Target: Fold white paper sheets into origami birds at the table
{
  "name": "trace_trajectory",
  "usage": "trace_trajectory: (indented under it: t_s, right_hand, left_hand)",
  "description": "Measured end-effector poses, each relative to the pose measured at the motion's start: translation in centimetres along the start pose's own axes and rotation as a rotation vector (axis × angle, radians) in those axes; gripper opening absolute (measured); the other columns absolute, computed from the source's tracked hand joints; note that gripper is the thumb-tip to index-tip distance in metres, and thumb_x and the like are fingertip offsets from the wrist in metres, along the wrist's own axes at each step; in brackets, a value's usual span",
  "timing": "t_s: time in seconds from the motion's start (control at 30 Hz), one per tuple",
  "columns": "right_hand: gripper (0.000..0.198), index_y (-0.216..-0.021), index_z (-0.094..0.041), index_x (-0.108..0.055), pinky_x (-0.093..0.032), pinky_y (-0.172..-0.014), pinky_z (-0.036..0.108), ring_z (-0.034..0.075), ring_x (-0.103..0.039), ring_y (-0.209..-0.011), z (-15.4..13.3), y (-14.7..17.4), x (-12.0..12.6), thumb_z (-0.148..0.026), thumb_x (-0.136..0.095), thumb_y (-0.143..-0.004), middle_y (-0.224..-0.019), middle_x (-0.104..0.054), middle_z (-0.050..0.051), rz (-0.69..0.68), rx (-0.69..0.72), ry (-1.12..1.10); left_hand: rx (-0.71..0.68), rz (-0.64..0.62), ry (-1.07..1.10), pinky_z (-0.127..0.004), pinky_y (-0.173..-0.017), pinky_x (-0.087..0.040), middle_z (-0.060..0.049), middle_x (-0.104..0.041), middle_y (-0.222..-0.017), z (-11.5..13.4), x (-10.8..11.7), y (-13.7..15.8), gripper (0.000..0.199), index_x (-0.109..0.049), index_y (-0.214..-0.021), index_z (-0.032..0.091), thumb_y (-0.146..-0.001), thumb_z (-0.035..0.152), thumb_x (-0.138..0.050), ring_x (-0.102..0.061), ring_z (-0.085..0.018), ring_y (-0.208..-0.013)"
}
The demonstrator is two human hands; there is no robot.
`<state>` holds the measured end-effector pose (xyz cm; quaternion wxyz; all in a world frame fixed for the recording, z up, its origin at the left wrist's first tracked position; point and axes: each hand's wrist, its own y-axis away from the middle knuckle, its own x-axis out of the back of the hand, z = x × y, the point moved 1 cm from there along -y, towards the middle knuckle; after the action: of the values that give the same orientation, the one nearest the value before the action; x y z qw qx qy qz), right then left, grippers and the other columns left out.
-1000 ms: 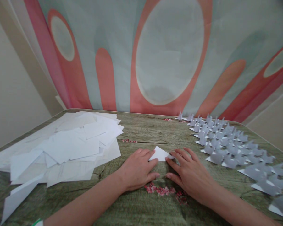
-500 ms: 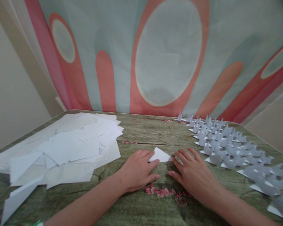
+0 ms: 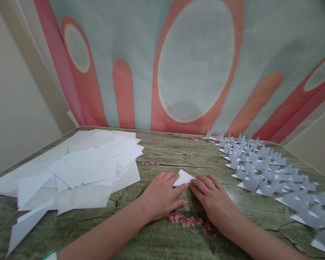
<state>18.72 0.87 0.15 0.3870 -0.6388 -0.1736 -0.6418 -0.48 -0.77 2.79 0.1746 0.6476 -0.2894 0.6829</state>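
A small piece of folded white paper (image 3: 184, 177) lies on the table between my hands, its pointed top facing the far side. My left hand (image 3: 162, 196) rests over the paper's left part, fingers stretched forward and the thumb apart. From the right, my right hand (image 3: 213, 196) lays its outstretched fingertips on the paper's right side and covers that corner. Neither hand is closed round the paper; both press it from above. The paper's lower edge is partly hidden under the fingers.
A spread heap of white paper sheets (image 3: 89, 166) covers the table's left side, with a folded paper strip (image 3: 29, 225) near the front. Rows of folded white paper birds (image 3: 268, 173) stand along the right. Behind the wood-patterned table (image 3: 173, 150) hangs a patterned cloth (image 3: 197, 65).
My right hand has moved left, and its fingers now cover the paper's right corner. My left hand stays at the paper's left side. The whole view has shifted slightly.
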Motion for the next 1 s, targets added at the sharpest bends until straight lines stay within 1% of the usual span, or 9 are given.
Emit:
trace_trajectory:
  t_s: [0.2, 0.47, 0.57, 0.67, 0.8, 0.9, 1.0]
  right_hand:
    - [0.037, -0.117, -0.018, -0.056, -0.028, -0.102, 0.044, 0.023, -0.046, -0.11, 0.1, 0.0, -0.2, -0.014, -0.055, -0.08, -0.115, -0.059, 0.005, -0.003, 0.009, 0.005]
    - [0.039, -0.117, -0.017, -0.056, -0.029, -0.1, 0.045, 0.023, -0.048, -0.106, 0.1, 0.1, -0.4, -0.013, -0.058, -0.078, -0.113, -0.06, 0.005, 0.013, 0.024, 0.032]
    - [0.039, -0.116, -0.018, -0.057, -0.03, -0.1, 0.045, 0.023, -0.049, -0.105, 0.1, 0.0, -0.1, -0.013, -0.059, -0.077, -0.111, -0.061, 0.005, 0.016, 0.019, 0.048]
    - [0.035, -0.111, -0.017, -0.061, -0.031, -0.098, 0.043, 0.024, -0.051, -0.103, 0.2, 0.0, 0.3, -0.012, -0.058, -0.077, -0.106, -0.063, 0.007, 0.014, -0.008, 0.09]
    - [0.026, -0.099, -0.013, -0.067, -0.034, -0.095, 0.043, 0.026, -0.053, -0.098, 0.9, 0.0, 0.9, -0.01, -0.058, -0.075, -0.096, -0.065, 0.011, -0.008, -0.075, 0.178]
    - [0.019, -0.091, -0.012, -0.069, -0.035, -0.093, 0.043, 0.026, -0.054, -0.094, 1.3, -0.1, 1.1, -0.01, -0.058, -0.076, -0.09, -0.065, 0.011, -0.028, -0.098, 0.201]
    - [0.017, -0.087, -0.013, -0.07, -0.036, -0.091, 0.041, 0.025, -0.054, -0.091, 1.5, -0.3, 1.1, -0.01, -0.056, -0.078, -0.087, -0.064, 0.011, -0.052, -0.109, 0.194]
  left_hand:
    - [0.044, -0.047, -0.008, -0.04, -0.091, -0.033, -0.009, -0.055, -0.118, -0.4, 1.1, 0.6, 0.037, -0.059, -0.11, 0.023, -0.083, 0.047, -0.053, -0.044, -0.026, -0.112]
    - [0.157, -0.13, -0.036, -0.044, -0.094, -0.033, -0.012, -0.059, -0.114, -0.2, 2.1, 1.4, 0.041, -0.067, -0.098, 0.017, -0.076, 0.051, -0.059, -0.042, -0.031, -0.117]
    - [0.174, -0.144, -0.028, -0.044, -0.095, -0.033, -0.012, -0.06, -0.112, -0.1, 2.3, 1.4, 0.041, -0.067, -0.098, 0.016, -0.076, 0.05, -0.06, -0.042, -0.032, -0.117]
    - [0.174, -0.146, -0.024, -0.043, -0.095, -0.034, -0.012, -0.061, -0.111, -0.1, 2.4, 1.4, 0.04, -0.068, -0.097, 0.015, -0.075, 0.048, -0.061, -0.043, -0.031, -0.117]
    - [0.168, -0.147, -0.029, -0.043, -0.094, -0.035, -0.013, -0.061, -0.111, -0.1, 2.4, 1.4, 0.039, -0.068, -0.097, 0.015, -0.076, 0.047, -0.061, -0.043, -0.032, -0.117]
    - [0.167, -0.148, -0.025, -0.044, -0.093, -0.036, -0.013, -0.061, -0.112, -0.1, 2.3, 1.3, 0.038, -0.068, -0.097, 0.014, -0.077, 0.046, -0.061, -0.043, -0.032, -0.116]
    - [0.154, -0.155, -0.035, -0.043, -0.093, -0.037, -0.012, -0.061, -0.111, 0.0, 2.3, 1.2, 0.036, -0.068, -0.096, 0.014, -0.076, 0.044, -0.062, -0.045, -0.031, -0.114]
